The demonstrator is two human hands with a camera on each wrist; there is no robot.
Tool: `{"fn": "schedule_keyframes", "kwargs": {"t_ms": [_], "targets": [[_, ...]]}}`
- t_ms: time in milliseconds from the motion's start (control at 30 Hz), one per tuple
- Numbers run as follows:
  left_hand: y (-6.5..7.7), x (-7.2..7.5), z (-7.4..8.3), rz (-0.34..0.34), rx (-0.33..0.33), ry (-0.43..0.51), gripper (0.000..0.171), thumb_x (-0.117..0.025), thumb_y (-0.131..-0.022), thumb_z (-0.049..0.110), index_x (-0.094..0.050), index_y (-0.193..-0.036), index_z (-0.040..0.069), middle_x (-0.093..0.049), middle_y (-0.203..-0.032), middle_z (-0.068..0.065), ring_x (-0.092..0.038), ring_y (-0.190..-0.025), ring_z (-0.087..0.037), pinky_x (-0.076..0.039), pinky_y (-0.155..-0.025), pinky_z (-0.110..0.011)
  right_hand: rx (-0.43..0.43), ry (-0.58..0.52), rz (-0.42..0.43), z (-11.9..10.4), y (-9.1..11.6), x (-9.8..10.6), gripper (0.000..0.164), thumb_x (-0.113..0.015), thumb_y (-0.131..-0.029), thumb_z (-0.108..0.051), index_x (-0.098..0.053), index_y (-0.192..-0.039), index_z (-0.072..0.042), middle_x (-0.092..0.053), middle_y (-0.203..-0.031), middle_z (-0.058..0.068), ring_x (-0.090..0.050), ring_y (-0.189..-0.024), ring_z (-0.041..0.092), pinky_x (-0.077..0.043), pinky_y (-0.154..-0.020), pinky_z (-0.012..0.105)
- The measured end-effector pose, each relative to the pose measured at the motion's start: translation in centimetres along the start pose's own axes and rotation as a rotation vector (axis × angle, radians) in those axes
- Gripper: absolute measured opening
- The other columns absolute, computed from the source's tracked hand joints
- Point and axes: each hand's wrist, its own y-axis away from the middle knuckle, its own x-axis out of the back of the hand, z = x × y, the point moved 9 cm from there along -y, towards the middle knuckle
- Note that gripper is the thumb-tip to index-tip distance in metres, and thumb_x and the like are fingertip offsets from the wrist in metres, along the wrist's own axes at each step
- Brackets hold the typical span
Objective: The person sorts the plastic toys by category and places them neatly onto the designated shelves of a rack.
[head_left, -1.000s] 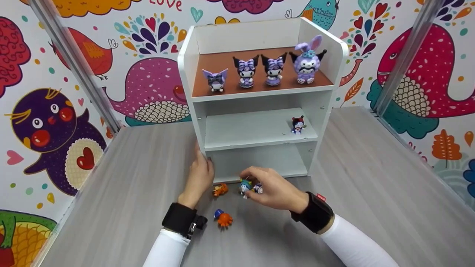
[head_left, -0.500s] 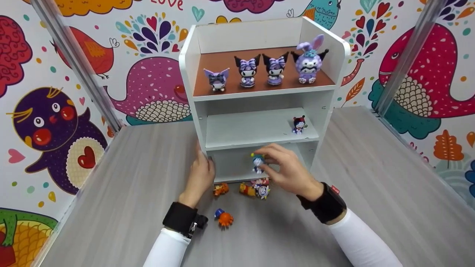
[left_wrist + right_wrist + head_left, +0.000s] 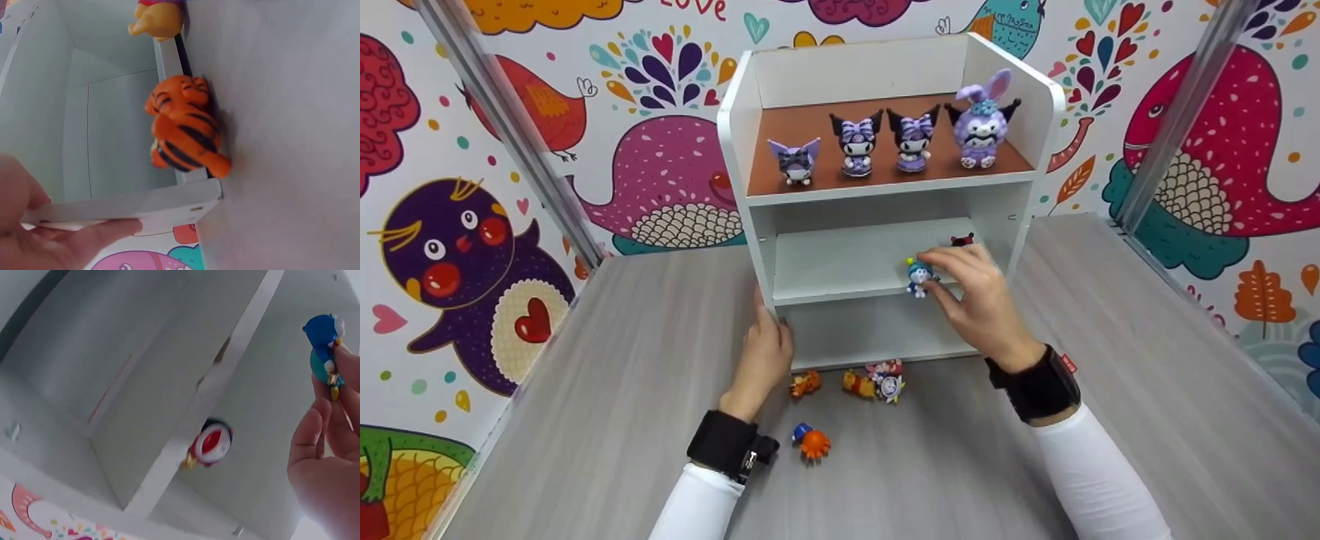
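Note:
My right hand (image 3: 982, 307) pinches a small figurine (image 3: 919, 277) with a teal hat and blue-and-white body, in front of the middle shelf's edge. In the right wrist view the same figurine (image 3: 323, 349) shows a blue and teal side between thumb and fingers. A red-and-black figurine (image 3: 211, 441) stands on that shelf, mostly hidden behind my hand in the head view. My left hand (image 3: 765, 356) grips the left side panel of the white shelf unit (image 3: 847, 199); in the left wrist view thumb and fingers lie on either side of the panel (image 3: 180, 202).
Several purple figurines, one a tall bunny-eared figure (image 3: 979, 135), stand on the brown top shelf. On the table before the unit lie an orange tiger figurine (image 3: 805, 383), a yellow bear (image 3: 858, 384), a white-and-purple figurine (image 3: 890, 388) and an orange-and-blue figurine (image 3: 813, 442).
My right hand has picked the teal-hatted figurine up from the table and carried it up and right to the middle shelf. The left hand has stayed on the panel.

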Motion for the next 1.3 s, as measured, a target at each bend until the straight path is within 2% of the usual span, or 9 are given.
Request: {"fn": "schedule_keyframes", "kwargs": {"t_ms": [200,400,500,733,1300], "targets": [[0.1,0.0,0.0,0.01,-0.004,-0.01,0.064,-0.047,-0.097,-0.005,-0.015,-0.151,-0.016,-0.056,-0.123,-0.046,-0.067,-0.096,-0.052,-0.056,-0.077,-0.057,0.042,0.07,0.04,0.7,-0.8,0.1,0.03,-0.076,-0.084,0.002,-0.073,-0.114,-0.001,-0.074,-0.111,0.012,-0.053,-0.096,0.028,-0.039,-0.084,0.035],[0.0,0.0,0.0,0.018,-0.002,-0.018,0.064,-0.048,-0.096,-0.006,-0.015,-0.151,-0.015,-0.058,-0.118,-0.046,-0.067,-0.092,-0.052,-0.056,-0.074,-0.056,0.041,0.155,0.041,1.3,-1.2,-0.3,0.029,-0.077,-0.084,-0.002,-0.074,-0.112,-0.004,-0.075,-0.109,0.011,-0.052,-0.101,0.032,-0.028,-0.09,0.052],[0.0,0.0,0.1,0.019,-0.004,-0.027,0.065,-0.048,-0.096,-0.006,-0.015,-0.151,-0.014,-0.059,-0.116,-0.045,-0.068,-0.089,-0.051,-0.056,-0.072,-0.056,0.023,0.176,0.037,1.7,-1.3,-0.6,0.029,-0.078,-0.083,-0.002,-0.074,-0.111,-0.005,-0.076,-0.108,0.011,-0.052,-0.103,0.033,-0.024,-0.09,0.056],[0.0,0.0,0.0,-0.001,0.006,-0.03,0.067,-0.046,-0.097,-0.006,-0.009,-0.154,-0.01,-0.052,-0.132,-0.043,-0.068,-0.096,-0.049,-0.056,-0.077,-0.055,0.019,0.206,0.051,2.2,-1.4,-0.7,0.028,-0.078,-0.083,-0.004,-0.073,-0.11,-0.007,-0.076,-0.105,0.011,-0.053,-0.105,0.035,-0.022,-0.089,0.058],[-0.1,0.1,0.1,0.013,-0.004,-0.016,0.069,-0.047,-0.096,-0.006,-0.009,-0.154,-0.01,-0.055,-0.128,-0.044,-0.069,-0.09,-0.049,-0.057,-0.074,-0.053,-0.014,0.211,0.067,3.2,-1.4,-1.0,0.028,-0.075,-0.082,0.004,-0.073,-0.108,-0.006,-0.076,-0.105,0.012,-0.056,-0.112,0.035,-0.024,-0.091,0.058]]}}
